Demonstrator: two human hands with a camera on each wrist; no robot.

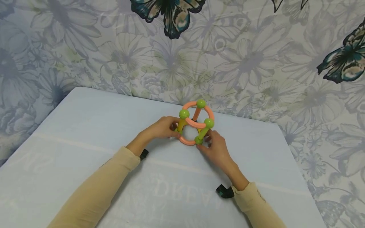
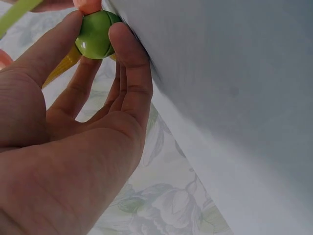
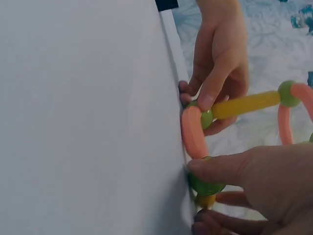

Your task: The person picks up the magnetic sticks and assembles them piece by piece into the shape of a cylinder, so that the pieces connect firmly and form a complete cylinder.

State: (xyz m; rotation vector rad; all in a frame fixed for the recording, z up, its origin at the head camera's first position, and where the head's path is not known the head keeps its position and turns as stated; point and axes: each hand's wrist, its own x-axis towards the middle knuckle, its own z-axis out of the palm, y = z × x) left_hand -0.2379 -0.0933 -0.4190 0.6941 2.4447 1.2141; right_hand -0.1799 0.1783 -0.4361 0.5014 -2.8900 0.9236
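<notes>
A ball-and-rod construction toy stands upright on the white table. Curved orange rods and green balls form its upper and lower rings, and straight rods in yellow, green and orange join them. My left hand pinches the lower left green ball between thumb and fingers. On the opposite side, my right hand grips the lower right green ball. A curved orange rod links these two balls in the right wrist view. The toy's far lower side is partly hidden.
The table has a pale cover with faint lettering, and its back edge meets a flower-and-butterfly patterned backdrop. Black wrist devices show at both wrists. Beige sleeves cover the forearms.
</notes>
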